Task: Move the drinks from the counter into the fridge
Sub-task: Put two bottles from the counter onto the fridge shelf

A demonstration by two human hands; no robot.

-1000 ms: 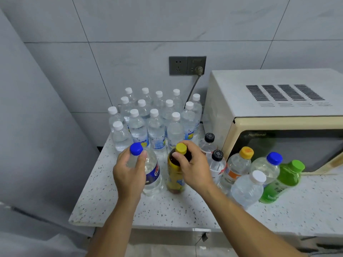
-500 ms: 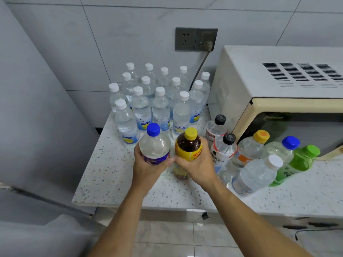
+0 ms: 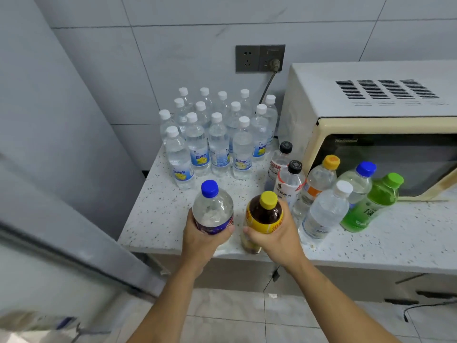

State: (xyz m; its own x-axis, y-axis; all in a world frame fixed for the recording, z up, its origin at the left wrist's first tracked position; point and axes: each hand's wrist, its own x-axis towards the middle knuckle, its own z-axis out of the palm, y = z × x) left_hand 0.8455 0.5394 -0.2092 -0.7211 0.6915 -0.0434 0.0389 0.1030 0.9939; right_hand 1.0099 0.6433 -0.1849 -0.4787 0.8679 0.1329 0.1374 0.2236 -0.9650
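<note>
My left hand [image 3: 200, 240] grips a clear bottle with a blue cap [image 3: 212, 206], held just above the front edge of the speckled counter [image 3: 158, 219]. My right hand [image 3: 274, 237] grips a dark bottle with a yellow cap and yellow label [image 3: 263, 214] beside it. Several clear water bottles with white caps [image 3: 217, 137] stand at the back of the counter. More drinks stand to the right: two black-capped bottles [image 3: 288, 177], an orange-capped one [image 3: 319, 179], a white-capped one [image 3: 326, 211], a blue-capped one [image 3: 358, 179] and a green one [image 3: 373, 201]. A grey fridge door [image 3: 61, 169] fills the left side.
A cream microwave [image 3: 371, 115] sits on the counter at the right, right behind the mixed drinks. Above the bottles a wall socket [image 3: 259, 58] has a plugged cord. Tiled floor [image 3: 235, 315] shows below the counter edge.
Both hands have lifted their bottles off the counter and drawn them back toward me, to the front edge. The camera has tilted down and pulled away.
</note>
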